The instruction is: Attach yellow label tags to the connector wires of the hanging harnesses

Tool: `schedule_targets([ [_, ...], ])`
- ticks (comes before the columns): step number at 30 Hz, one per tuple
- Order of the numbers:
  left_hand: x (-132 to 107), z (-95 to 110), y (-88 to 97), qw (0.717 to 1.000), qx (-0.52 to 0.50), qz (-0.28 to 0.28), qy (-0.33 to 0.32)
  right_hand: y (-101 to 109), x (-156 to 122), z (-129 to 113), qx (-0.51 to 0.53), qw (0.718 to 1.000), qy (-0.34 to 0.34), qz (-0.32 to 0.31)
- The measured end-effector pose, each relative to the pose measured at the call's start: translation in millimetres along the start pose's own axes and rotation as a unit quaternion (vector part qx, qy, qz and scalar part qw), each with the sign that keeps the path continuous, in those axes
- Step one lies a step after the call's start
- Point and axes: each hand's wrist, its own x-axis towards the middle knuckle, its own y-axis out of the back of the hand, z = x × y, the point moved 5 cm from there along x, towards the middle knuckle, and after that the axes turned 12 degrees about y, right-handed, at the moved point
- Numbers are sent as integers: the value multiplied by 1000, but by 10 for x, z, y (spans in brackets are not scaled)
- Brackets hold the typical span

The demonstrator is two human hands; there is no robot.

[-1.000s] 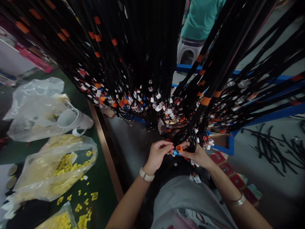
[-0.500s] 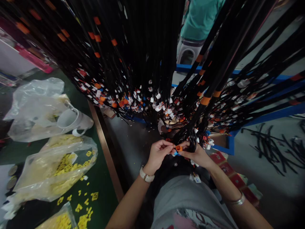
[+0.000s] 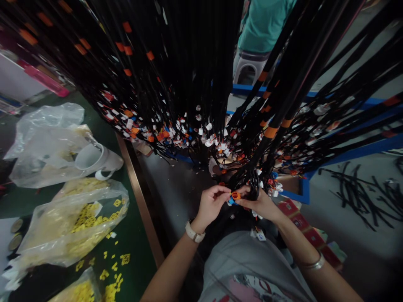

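An orange wire connector (image 3: 235,196) is pinched between the thumb and fingers of my right hand (image 3: 256,202). My left hand (image 3: 211,206) is closed in a pinch at the connector's left side; a speck of yellow shows by its fingertips, too small to name. Just below the orange connector sits a blue connector (image 3: 231,201), partly covered by the fingers. Black-sleeved cables (image 3: 253,176) run down to my right hand from the hanging bundle. White connectors (image 3: 260,236) dangle in front of my shirt.
Thick hanging cable bundles (image 3: 201,54) with many connector ends fill the space ahead. On the green table (image 3: 138,235) at left lie a plastic bag of yellow parts (image 3: 63,226), loose yellow pieces (image 3: 118,281) and a white jug (image 3: 107,161). A blue frame (image 3: 304,191) stands right; beyond sits a person in green (image 3: 264,27).
The orange connector has tilted slightly between my fingers, and more of the blue connector shows below it. My left hand has shifted a little to the right. Otherwise the scene is the same.
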Motion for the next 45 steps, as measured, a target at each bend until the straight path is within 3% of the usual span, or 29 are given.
schedule_targets([
  [4,-3,40,-23,999,7,-7,-49,4,-4,6,-7,1000,-2,-5],
  [12,-19,39,-58,996,22,-37,-83,20,2,15,-37,999,4,-6],
  [26,-81,124,-62,980,141,-10,-142,31,-8,4,-91,996,5,-25],
  [29,-65,93,-68,986,112,-29,-116,25,-12,-11,-89,996,4,-29],
  [32,-21,-13,-67,998,22,-57,-18,22,-14,-19,-85,996,7,-28],
  [36,-9,-116,-95,983,-92,-125,102,2,-20,-13,-44,999,-3,-21],
  [45,-19,-129,-102,966,-153,-167,125,-35,-16,-29,9,1000,-6,-14],
])
